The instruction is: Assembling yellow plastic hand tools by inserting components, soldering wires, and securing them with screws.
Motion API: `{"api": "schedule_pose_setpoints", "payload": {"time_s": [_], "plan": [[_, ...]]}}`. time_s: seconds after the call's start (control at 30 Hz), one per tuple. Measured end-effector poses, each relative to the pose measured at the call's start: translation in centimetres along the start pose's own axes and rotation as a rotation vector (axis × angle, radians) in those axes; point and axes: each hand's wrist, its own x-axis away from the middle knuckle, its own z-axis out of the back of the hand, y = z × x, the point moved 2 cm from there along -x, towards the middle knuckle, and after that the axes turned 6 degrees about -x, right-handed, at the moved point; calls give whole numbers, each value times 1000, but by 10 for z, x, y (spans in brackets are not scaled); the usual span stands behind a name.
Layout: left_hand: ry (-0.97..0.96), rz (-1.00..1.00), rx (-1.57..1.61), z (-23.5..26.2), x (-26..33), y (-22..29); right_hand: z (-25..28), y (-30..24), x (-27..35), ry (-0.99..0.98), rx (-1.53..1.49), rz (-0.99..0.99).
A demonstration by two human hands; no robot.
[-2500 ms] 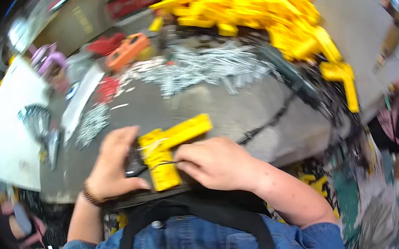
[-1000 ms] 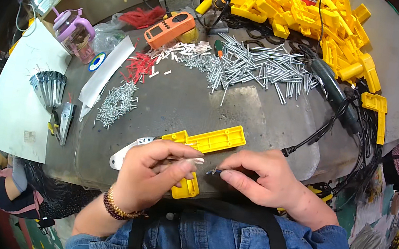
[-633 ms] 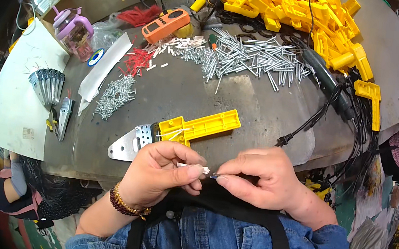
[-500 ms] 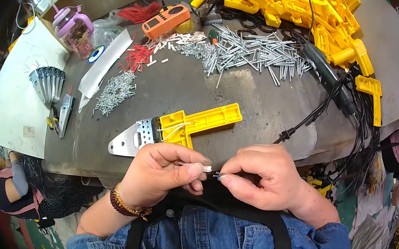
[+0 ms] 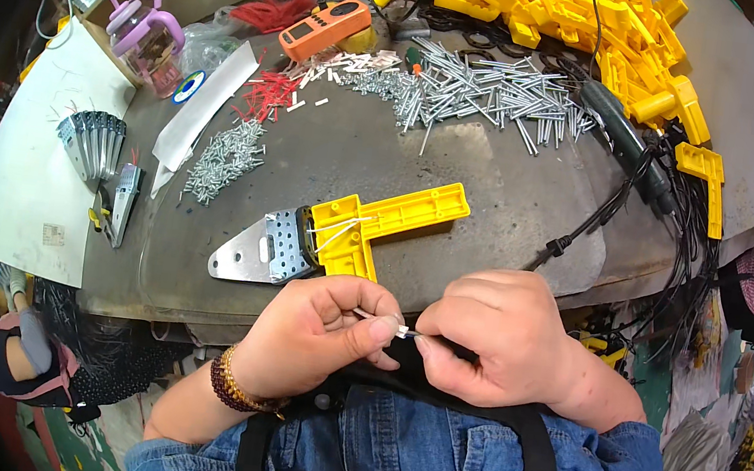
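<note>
Wire end being brought to a small white sleeve over the desk's front edge.
The small white sleeve (image 5: pixel 402 331) is pinched between thumb and forefinger of the left hand (image 5: pixel 328 326); a thin dark wire (image 5: pixel 415 335) is pinched by the right hand (image 5: pixel 494 339). The two ends are held in line, though whether they touch cannot be told. A joining step seems to be in hand; a steady, straight push appears called for. Beyond the left hand, near the front edge of the desk (image 5: pixel 351 143), the yellow handle shell (image 5: pixel 349 249) is laid, open side up.
</note>
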Motion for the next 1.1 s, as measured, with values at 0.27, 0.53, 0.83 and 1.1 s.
{"api": "schedule_pose_setpoints", "payload": {"time_s": [0.27, 0.53, 0.83, 1.1], "plan": [[150, -24, -390, -2, 3, 3, -3, -3, -2, -18, 216, 30], [231, -296, -557, 4, -2, -5, -6, -1, -1, -31, 146, -66], [301, -459, -801, 7, -2, 5, -6, 9, 3, -70, -38, -158], [157, -328, -704, 4, -6, 3, -5, 7, 4, -102, -117, -179]]}}
